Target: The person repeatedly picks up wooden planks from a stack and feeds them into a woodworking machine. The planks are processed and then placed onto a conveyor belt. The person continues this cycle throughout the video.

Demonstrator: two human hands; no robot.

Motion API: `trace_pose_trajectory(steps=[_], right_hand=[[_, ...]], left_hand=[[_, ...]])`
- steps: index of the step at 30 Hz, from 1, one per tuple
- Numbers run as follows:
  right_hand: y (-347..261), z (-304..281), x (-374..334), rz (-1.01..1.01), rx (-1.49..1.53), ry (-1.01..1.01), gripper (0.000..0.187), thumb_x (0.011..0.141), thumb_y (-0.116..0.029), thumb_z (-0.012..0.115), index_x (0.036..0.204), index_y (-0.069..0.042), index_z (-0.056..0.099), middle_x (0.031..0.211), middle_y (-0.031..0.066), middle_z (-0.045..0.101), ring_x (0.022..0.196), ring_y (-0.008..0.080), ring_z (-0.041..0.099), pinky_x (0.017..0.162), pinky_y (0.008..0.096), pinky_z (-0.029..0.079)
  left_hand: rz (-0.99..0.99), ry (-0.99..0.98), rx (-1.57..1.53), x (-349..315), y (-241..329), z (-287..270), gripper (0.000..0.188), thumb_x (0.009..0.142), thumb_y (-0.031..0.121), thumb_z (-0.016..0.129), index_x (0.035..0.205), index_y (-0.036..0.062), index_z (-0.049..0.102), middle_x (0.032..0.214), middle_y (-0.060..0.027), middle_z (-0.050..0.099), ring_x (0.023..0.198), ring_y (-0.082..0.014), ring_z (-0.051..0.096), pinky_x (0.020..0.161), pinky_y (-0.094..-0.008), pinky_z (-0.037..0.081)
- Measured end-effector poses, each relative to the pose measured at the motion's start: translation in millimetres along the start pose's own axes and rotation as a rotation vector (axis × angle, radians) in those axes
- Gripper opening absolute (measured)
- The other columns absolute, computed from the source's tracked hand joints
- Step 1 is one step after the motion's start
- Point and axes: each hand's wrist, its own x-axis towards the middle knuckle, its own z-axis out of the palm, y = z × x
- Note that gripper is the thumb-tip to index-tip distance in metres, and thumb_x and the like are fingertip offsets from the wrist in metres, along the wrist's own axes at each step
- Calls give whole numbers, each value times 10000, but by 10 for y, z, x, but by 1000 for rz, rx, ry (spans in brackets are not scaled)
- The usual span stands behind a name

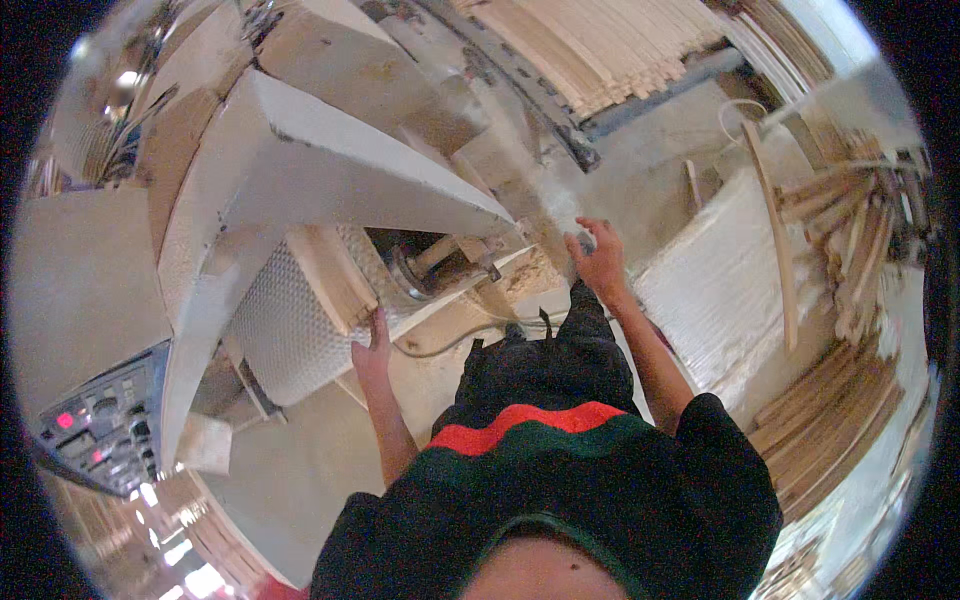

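A short stack of pale wooden strips (328, 275) lies on the dimpled metal bed (275, 325) of a large beige machine (300, 165). My left hand (372, 345) touches the near end of the strips, thumb apart and fingers stretched up along their edge. To the right of the machine, my right hand (597, 258) is raised with its fingers spread and nothing in it. Between my hands is the machine's opening, with a round metal part (410, 272) inside.
A control panel (105, 420) with red lights is at the left. Many light wooden strips (600, 45) lie stacked at the far side. On the right are a whitish slatted stack (715, 280), a long leaning strip (775, 230) and piled brown strips (830, 420). A cable (440, 352) runs near my legs.
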Motion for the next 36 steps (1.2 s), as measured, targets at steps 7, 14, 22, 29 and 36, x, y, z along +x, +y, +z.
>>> trace_pose_trajectory(steps=[7,14,22,29,36], right_hand=[[434,-277,947,46,86,-42,342,773,-242,693,1041,-52,599,955,156,617,906,320,583,804,403,460],[1048,-556,2105,145,-341,35,696,706,-493,708,1194,-36,515,1167,255,514,1135,362,465,953,468,368],[1838,21,3287,120,-646,20,1091,577,-790,581,1396,-121,317,1489,153,199,1373,357,165,1078,578,116],[1478,177,3323,261,-580,55,1308,488,-716,723,1453,-80,111,1400,406,112,1324,508,144,1028,598,206],[1830,249,3508,359,-567,-57,1310,496,-694,730,1432,-10,120,1412,384,132,1324,500,171,1063,593,128]], left_hand=[[307,288,162,-386,-630,-182,463,841,442,552,1025,22,490,1008,-124,504,942,-286,511,877,-486,443],[1,337,934,-862,-1890,-393,314,832,388,610,876,86,533,668,-8,461,657,-188,482,660,-377,454],[-42,32,1208,-947,-2905,-131,290,873,311,562,978,41,585,735,-42,547,658,-166,559,628,-348,496],[108,243,1020,-1110,-2511,-502,293,889,280,516,1080,69,586,831,-80,535,682,-191,566,617,-334,508],[64,269,1057,-907,-2664,-223,324,876,274,536,1125,67,550,875,-85,503,691,-210,561,621,-354,514]])
